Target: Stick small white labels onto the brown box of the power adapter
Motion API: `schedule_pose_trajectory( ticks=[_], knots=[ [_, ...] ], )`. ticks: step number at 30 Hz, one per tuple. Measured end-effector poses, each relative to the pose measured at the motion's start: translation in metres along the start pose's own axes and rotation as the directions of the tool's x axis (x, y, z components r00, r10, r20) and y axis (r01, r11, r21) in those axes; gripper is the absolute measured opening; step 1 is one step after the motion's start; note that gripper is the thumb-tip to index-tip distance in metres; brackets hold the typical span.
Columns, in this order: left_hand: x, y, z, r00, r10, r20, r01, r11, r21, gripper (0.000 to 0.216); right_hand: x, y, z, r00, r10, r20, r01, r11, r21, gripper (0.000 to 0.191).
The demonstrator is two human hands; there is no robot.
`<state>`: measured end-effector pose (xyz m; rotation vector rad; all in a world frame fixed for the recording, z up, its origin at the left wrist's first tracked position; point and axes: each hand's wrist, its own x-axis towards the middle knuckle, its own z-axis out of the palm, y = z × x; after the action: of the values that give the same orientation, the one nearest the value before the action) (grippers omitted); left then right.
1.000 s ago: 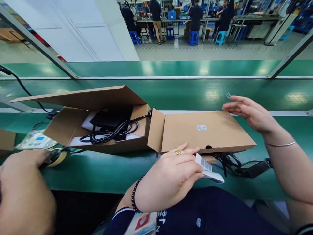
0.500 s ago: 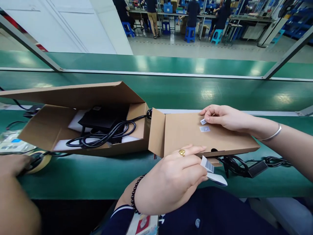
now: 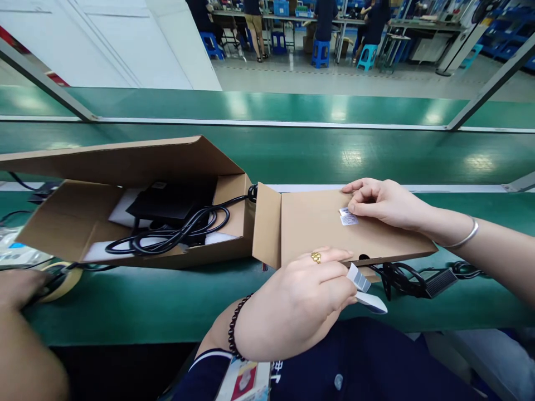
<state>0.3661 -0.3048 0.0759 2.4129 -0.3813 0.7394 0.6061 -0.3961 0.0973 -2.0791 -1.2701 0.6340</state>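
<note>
A green worktop (image 3: 175, 303) runs across the view. On it lie an open cardboard box (image 3: 83, 234), a closed flat box (image 3: 317, 228) touching its right end, a tape roll (image 3: 62, 281) at left, and a black cable (image 3: 401, 278) at right.

Single head-worn view, looking forward and down from close above the green bench (image 3: 267, 156), the person's own hands nearest the lens, distant workstations (image 3: 317, 22) along the top edge
</note>
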Motion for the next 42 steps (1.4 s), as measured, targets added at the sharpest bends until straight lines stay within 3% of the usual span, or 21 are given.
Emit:
schedule_pose_trajectory(
  ticks=[3,6,9,11,15,18,23,25,29,36,39,42],
  knots=[
    [0.001,-0.002,0.0,1.0,-0.003,0.008,0.003,1.0,-0.008,0.011,-0.001,0.002,0.001,1.0,0.003,-0.03,-0.003,1.0,0.02,0.022],
    [0.005,-0.006,0.0,1.0,-0.012,0.022,0.013,0.998,-0.065,0.01,-0.005,0.003,0.002,0.998,0.007,-0.068,0.008,0.976,0.217,0.026],
    [0.012,-0.011,0.001,0.997,-0.059,-0.059,0.05,0.989,-0.138,0.012,-0.013,-0.004,0.002,0.996,-0.008,-0.089,0.048,0.889,0.455,0.027],
    [0.015,-0.012,0.002,0.989,-0.097,-0.112,0.076,0.981,-0.18,0.011,-0.02,-0.012,0.002,0.996,-0.05,-0.075,0.081,0.861,0.501,0.025],
    [0.016,-0.011,0.004,0.985,-0.089,-0.147,0.053,0.97,-0.236,0.007,-0.032,-0.026,0.005,0.987,-0.144,-0.072,0.16,0.902,0.4,0.023],
    [0.016,-0.01,0.005,0.98,-0.076,-0.184,0.023,0.962,-0.273,0.007,-0.035,-0.03,0.009,0.964,-0.208,-0.163,0.242,0.943,0.227,0.025],
    [0.016,-0.012,0.005,0.978,-0.07,-0.194,0.011,0.957,-0.29,0.009,-0.035,-0.031,0.008,0.844,-0.41,-0.345,0.387,0.912,-0.136,0.031],
    [0.016,-0.013,0.004,0.98,-0.091,-0.178,0.033,0.952,-0.306,0.008,-0.034,-0.03,0.002,0.846,-0.444,-0.296,0.415,0.896,-0.158,0.035],
    [0.015,-0.013,0.004,0.983,-0.127,-0.134,0.082,0.951,-0.298,0.007,-0.031,-0.028,-0.007,0.891,-0.438,-0.118,0.434,0.899,-0.061,0.024],
    [0.015,-0.014,0.004,0.986,-0.121,-0.113,0.083,0.951,-0.299,0.007,-0.024,-0.038,-0.012,0.891,-0.454,0.002,0.454,0.891,0.004,0.024],
    [0.015,-0.015,0.004,0.993,-0.078,-0.09,0.048,0.954,-0.295,0.009,-0.012,-0.035,-0.021,0.922,-0.388,0.005,0.387,0.919,0.077,0.03],
    [0.013,-0.015,0.005,0.998,-0.061,-0.016,0.054,0.96,-0.275,0.01,0.005,-0.021,-0.027,0.966,-0.233,0.112,0.235,0.972,-0.007,0.032]
  ],
)
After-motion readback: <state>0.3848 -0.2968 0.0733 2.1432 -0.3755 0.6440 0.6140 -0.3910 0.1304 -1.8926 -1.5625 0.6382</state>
